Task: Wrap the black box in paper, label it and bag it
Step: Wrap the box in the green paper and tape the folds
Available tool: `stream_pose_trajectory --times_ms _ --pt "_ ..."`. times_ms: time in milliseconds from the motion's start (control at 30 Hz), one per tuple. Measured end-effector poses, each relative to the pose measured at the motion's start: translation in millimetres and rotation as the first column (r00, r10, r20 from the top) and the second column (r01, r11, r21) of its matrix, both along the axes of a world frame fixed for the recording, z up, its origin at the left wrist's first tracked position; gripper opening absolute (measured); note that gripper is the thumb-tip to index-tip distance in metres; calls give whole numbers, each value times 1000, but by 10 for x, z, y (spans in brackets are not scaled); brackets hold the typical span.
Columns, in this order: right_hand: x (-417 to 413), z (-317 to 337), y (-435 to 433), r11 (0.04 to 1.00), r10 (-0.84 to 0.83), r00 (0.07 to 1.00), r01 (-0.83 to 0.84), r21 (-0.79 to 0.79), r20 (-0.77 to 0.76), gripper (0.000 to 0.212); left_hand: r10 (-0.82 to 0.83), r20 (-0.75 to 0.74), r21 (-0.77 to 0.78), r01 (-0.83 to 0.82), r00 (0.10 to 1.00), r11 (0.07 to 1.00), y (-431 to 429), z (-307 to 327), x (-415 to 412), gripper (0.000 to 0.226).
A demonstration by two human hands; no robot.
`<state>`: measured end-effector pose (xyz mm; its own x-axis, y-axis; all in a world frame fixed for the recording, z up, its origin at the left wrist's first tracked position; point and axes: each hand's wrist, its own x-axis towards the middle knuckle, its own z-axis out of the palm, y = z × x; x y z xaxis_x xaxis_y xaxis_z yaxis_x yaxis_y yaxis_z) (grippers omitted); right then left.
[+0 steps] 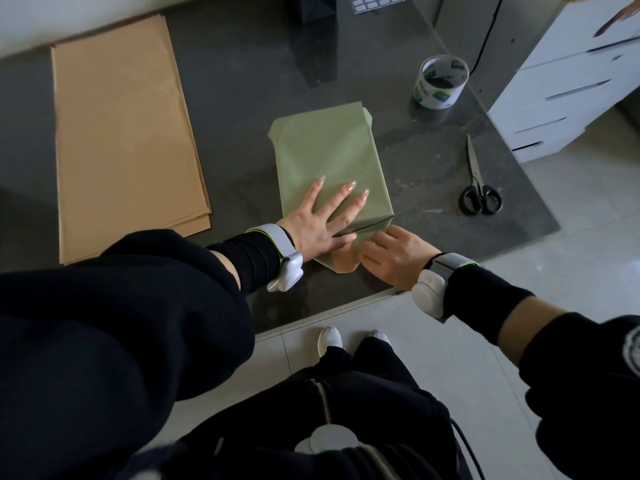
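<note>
Wrapped box (332, 161): lengthwise away, flap (341, 265) at near end.
Left grip (322, 220): released, flat on top.
Right grip (394, 258): on flap, clench unclear.

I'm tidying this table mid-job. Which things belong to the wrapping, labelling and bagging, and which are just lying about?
Job: green-wrapped box, tape roll, scissors, label sheet, dark bag (probably).
Lying about: brown paper stack, white drawers.
</note>
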<state>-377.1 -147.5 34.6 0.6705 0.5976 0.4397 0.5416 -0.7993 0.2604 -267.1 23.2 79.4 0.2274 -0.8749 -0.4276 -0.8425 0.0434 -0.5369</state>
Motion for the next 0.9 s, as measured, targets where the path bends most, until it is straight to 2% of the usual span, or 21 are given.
stream_pose_trajectory --times_ms 100,267,333,367,400,467,567,633,700,767,900 --pt "33 -1 -16 997 -47 999 47 -66 -12 19 -8 -9 -5 7 1000 1000 14 -13 3 63" --pt "107 8 -26 991 -133 987 133 -6 -90 18 -29 -1 -42 29 1000 999 13 -41 10 62" --pt "91 2 -17 967 -249 930 254 -16 -270 5 -54 -46 -91 50 997 995 42 -67 43 55" --pt "77 -18 -2 934 -342 860 353 -42 -378 14 -78 -49 -162 69 996 984 60 -91 63 51" --pt "60 -42 20 905 -402 817 424 -40 -413 18 -87 -46 -227 74 995 971 74 -106 80 47" --pt "39 -80 59 870 -448 818 492 35 -361 11 -87 -36 -258 75 996 963 62 -119 87 40" --pt "35 -138 88 874 -427 872 466 140 -241 5 -66 -51 -117 60 997 991 43 -148 93 37" --pt "15 -146 83 886 -396 898 429 178 -192 14 -108 -26 -225 99 994 969 66 -161 99 42" --pt "2 -143 76 870 -409 894 443 218 -185 14 -145 -8 -353 133 989 926 90 -202 111 45" --pt "20 -151 85 846 -428 886 462 268 -178 19 -184 -1 -401 168 983 901 92 -269 146 38" --pt "37 -209 119 797 -459 869 495 347 -187 30 -269 -138 -621 128 953 773 52 -353 188 42"
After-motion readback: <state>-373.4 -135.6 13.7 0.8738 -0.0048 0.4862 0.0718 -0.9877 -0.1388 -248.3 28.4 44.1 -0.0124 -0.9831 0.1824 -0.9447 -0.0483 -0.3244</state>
